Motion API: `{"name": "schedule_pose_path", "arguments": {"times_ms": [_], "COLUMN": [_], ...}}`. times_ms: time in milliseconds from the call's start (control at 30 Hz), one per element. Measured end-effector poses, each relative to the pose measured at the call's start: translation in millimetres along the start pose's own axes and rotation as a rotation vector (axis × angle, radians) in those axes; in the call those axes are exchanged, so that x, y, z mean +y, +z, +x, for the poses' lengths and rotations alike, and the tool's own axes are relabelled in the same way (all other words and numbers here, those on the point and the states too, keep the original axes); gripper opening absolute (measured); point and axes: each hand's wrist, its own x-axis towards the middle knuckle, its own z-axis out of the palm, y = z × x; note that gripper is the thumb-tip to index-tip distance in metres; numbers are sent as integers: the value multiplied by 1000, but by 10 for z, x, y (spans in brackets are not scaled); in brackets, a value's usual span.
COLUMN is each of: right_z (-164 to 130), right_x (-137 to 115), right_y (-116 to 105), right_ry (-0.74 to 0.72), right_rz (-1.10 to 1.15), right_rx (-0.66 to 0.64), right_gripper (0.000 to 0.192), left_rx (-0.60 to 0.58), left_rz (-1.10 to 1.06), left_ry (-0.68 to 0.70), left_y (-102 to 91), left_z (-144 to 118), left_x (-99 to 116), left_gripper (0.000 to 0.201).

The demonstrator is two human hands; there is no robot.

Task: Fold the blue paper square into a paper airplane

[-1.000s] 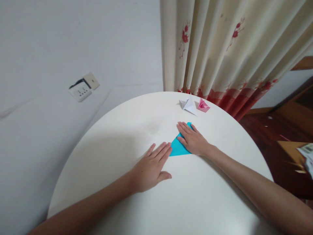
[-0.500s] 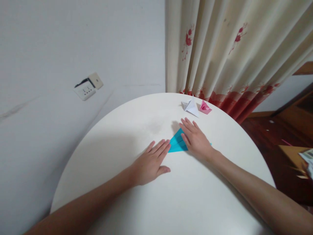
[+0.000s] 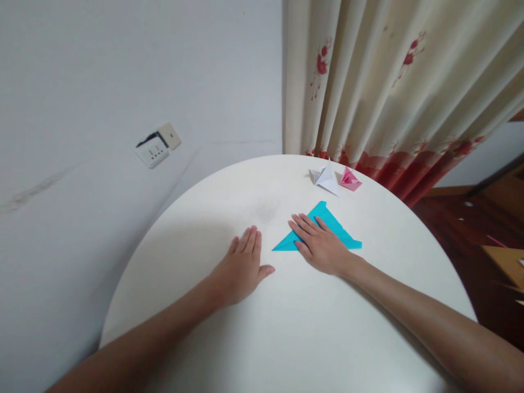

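Observation:
A folded sheet of blue paper (image 3: 332, 225) lies flat on the white table, its sharp point toward the left. My right hand (image 3: 319, 245) rests palm down across the middle of the paper, fingers stretched out, and hides part of it. Left of the paper's tip, my left hand (image 3: 241, 270) is flat at the table with its thumb out to the side. It is apart from the paper and holds nothing.
Near the far edge of the round white table (image 3: 196, 218) stand a white folded paper piece (image 3: 326, 180) and a smaller pink one (image 3: 350, 179). A curtain (image 3: 368, 82) hangs behind. The wall at left carries a socket (image 3: 153, 152).
My left hand has come off the paper's tip and moved left. My right hand has slid left toward the tip, uncovering the paper's wide end. The view has shifted slightly.

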Motion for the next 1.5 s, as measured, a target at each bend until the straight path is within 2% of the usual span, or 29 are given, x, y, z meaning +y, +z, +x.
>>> {"name": "schedule_pose_path", "arguments": {"times_ms": [33, 100, 200, 333, 433, 633, 733, 1100, 1300, 1500], "right_z": [-1, -2, 1, 8, 8, -10, -21, -92, -96, -95], "right_x": [-2, -6, -6, 0, 1, 5, 9, 51, 44, 38], "right_y": [3, 6, 7, 15, 22, 8, -3, -93, -118, -147], "right_ry": [10, 30, 41, 39, 36, 20, -19, -251, -249, -217], "right_rz": [-3, -10, -19, -18, -18, 7, 43, 164, 138, 66], "right_rx": [5, 11, 10, 22, 32, 37, 37, 9, 24, 46], "right_gripper": [59, 59, 58, 59, 58, 57, 54, 44, 44, 42], "left_rx": [30, 65, 48, 60, 112, 280, 342, 402, 368, 365], "left_rz": [-10, -41, -66, -62, -83, -283, -354, -413, -481, -478], "left_ry": [-4, 89, 208, 158, 101, 135, 143, 209, 219, 133], "left_y": [11, 15, -4, 2, 21, 16, 32, 34, 42, 5], "left_z": [37, 107, 138, 71, 82, 306, 369, 400, 403, 407], "left_x": [17, 62, 120, 131, 116, 15, -54, -91, -82, -96], "left_gripper": [76, 68, 64, 69, 68, 32, 23, 22, 37, 32]}}
